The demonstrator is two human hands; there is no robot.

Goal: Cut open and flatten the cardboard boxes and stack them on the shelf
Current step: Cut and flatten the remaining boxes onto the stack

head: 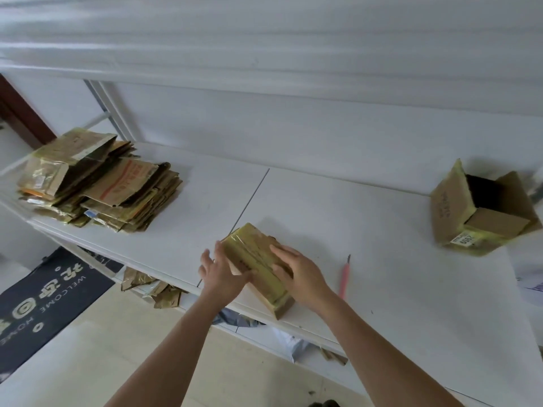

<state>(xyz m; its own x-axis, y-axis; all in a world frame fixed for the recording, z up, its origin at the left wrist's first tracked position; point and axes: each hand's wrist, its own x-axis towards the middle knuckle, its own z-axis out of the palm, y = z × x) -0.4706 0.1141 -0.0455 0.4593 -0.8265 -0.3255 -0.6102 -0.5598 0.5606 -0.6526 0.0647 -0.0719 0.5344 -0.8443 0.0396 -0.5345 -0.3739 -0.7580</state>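
Small box: a closed cardboard box (255, 259) wrapped in yellowish tape lies on the white shelf (367, 230), near its front edge, beside the seam between two shelf boards.
Long axis: runs from the near right to the far left, its far end toward the seam.
Left hand (219, 271): fingers spread and fairly straight against the box's left side.
Right hand (296, 271): laid on the top right of the box, fingers bent over it.
Knife: a pink-handled cutter (344, 277) lies just right of the right hand, blade pointing away.
Flattened stack (97, 180): far left of the shelf.
Open box (482, 212): far right, opening facing up and left.
Doormat (44, 298): dark, on the floor at left.
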